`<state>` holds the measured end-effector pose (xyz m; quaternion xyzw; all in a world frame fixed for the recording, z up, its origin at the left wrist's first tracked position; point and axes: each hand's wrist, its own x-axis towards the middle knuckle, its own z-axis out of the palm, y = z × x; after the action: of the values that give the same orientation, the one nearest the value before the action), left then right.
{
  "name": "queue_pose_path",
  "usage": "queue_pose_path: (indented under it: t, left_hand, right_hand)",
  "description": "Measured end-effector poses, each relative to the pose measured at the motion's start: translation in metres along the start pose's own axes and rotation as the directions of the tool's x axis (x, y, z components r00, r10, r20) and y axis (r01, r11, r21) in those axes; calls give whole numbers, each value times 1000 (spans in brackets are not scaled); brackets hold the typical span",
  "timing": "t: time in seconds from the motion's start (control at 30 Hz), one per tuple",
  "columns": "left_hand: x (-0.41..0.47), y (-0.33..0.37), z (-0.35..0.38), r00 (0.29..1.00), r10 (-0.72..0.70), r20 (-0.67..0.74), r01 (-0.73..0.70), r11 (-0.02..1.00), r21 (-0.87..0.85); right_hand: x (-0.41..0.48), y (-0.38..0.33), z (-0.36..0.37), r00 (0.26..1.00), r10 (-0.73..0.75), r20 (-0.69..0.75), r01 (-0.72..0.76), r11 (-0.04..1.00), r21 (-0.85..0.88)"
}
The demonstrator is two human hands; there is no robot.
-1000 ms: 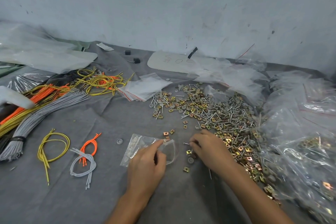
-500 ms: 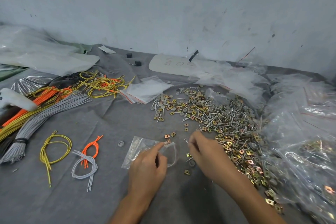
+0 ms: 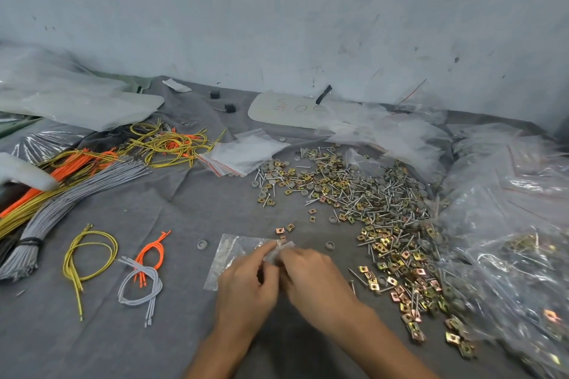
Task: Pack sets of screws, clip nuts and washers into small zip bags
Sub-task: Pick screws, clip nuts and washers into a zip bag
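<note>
A small clear zip bag (image 3: pixel 229 255) lies on the grey cloth in front of me. My left hand (image 3: pixel 246 283) pinches its right-hand mouth edge. My right hand (image 3: pixel 314 280) meets it at the same mouth, fingers curled; whether it holds any hardware is hidden. A wide pile of screws, brass clip nuts and grey washers (image 3: pixel 369 203) spreads to the right. Two clip nuts (image 3: pixel 284 229) lie just beyond the bag. Single washers lie to the bag's left (image 3: pixel 202 244) and right (image 3: pixel 329 245).
A stack of empty zip bags (image 3: pixel 246 154) lies beyond the pile. Yellow, orange and grey cable loops (image 3: pixel 123 261) and bundles (image 3: pixel 61 188) cover the left. Filled plastic bags (image 3: pixel 508 240) heap on the right. A wall (image 3: pixel 277 24) closes the back.
My right hand has moved left from the loose parts to the bag's mouth and now meets my left hand there. The clip nut and washer that lay by my right hand are out of sight.
</note>
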<state>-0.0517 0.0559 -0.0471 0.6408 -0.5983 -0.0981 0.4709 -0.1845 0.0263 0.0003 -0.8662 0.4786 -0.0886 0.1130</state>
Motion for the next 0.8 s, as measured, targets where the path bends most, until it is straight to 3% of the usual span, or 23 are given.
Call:
queue_pose_path:
  t: [0.07, 0.13, 0.23, 0.37, 0.47, 0.8]
  left_hand:
    - [0, -1, 0, 1000, -16, 5, 16, 1000, -9]
    - [1, -2, 1, 1000, -28, 8, 28, 999, -17]
    - [1, -2, 2, 1000, -16, 3, 16, 999, -27]
    - [0, -2, 1, 1000, -9, 9, 10, 999, -32]
    - [-1, -2, 0, 1000, -4, 13, 4, 999, -42]
    - [-1, -2, 1, 1000, 1, 29, 1, 999, -49]
  right_hand:
    - [-6, 4, -1, 999, -34, -20, 37, 990, 137]
    - [-7, 13, -6, 990, -4, -140, 34, 977, 211]
    - [7, 45, -17, 943, 107, -316, -65, 988, 141]
    - [31, 94, -23, 904, 332, -271, -346, 938, -4]
    - [38, 113, -11, 879, 402, -256, -437, 894, -97]
    - [45, 122, -6, 880, 404, -249, -444, 887, -127]
